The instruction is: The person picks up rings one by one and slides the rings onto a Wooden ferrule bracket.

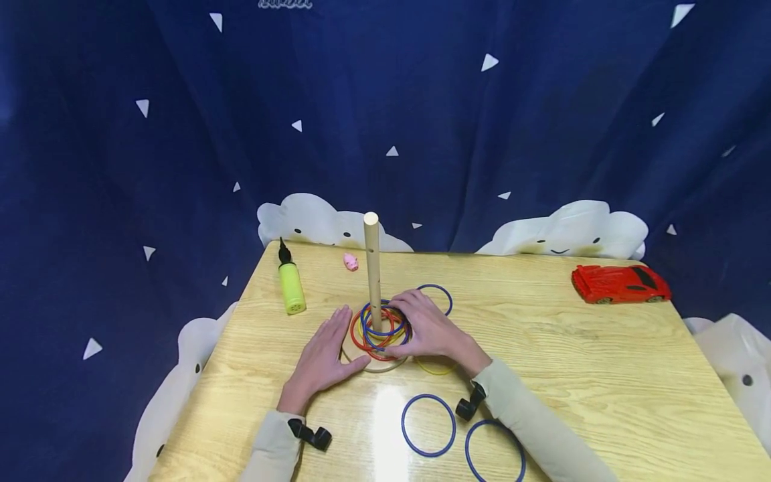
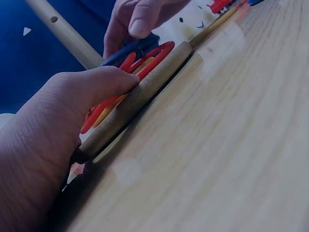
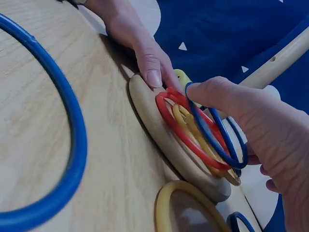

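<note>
A wooden peg [image 1: 373, 261] stands upright on a round wooden base [image 3: 154, 116]. Several red rings [image 3: 176, 130], yellow rings [image 3: 198, 133] and blue rings lie stacked loosely around its foot. My right hand [image 1: 430, 328] grips a blue ring [image 3: 208, 131] at the top of this stack, thumb on the near side and fingers on the far side. That ring encircles the peg and sits tilted. At the base's left edge rests my left hand [image 1: 319, 355], its fingers straight and its thumb [image 2: 113, 81] laid along the rim.
Two loose blue rings lie at the table's front, a left one [image 1: 403, 426] and a right one [image 1: 467, 450]. Near my right hand are a yellow ring [image 1: 435, 373] and another blue ring [image 1: 450, 302]. Farther off are a yellow-green hand pump [image 1: 292, 288], a pink pig [image 1: 351, 262] and a red toy car [image 1: 620, 286].
</note>
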The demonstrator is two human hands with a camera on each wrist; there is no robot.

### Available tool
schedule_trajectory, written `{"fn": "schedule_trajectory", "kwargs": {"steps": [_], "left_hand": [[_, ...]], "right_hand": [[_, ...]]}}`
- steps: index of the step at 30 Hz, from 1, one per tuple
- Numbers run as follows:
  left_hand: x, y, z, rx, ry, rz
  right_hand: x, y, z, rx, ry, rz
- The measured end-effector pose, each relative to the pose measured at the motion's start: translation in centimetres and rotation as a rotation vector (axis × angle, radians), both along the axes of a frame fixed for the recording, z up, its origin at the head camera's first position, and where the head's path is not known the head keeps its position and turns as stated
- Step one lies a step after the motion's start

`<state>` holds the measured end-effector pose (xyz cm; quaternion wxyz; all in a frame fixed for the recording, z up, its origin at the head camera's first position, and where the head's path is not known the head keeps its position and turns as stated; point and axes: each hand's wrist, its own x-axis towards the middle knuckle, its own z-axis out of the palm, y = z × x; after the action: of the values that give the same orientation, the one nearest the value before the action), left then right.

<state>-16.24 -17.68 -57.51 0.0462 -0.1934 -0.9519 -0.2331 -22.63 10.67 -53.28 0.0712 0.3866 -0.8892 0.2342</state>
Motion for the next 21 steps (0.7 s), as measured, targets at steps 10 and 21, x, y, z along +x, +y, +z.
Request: {"fn": "schedule_trajectory", "kwargs": {"steps": [10,21], "left_hand": [[-0.2,0.1,0.2,-0.007,-0.02,0.001],[-0.2,0.0,0.1,-0.015,-0.027,-0.008]], "right_hand": [[2.0,2.8,0.4,-0.099,0.004,-0.038],[5.6,7.2,-0.8,-0.134,-0.054,-0.131]]}}
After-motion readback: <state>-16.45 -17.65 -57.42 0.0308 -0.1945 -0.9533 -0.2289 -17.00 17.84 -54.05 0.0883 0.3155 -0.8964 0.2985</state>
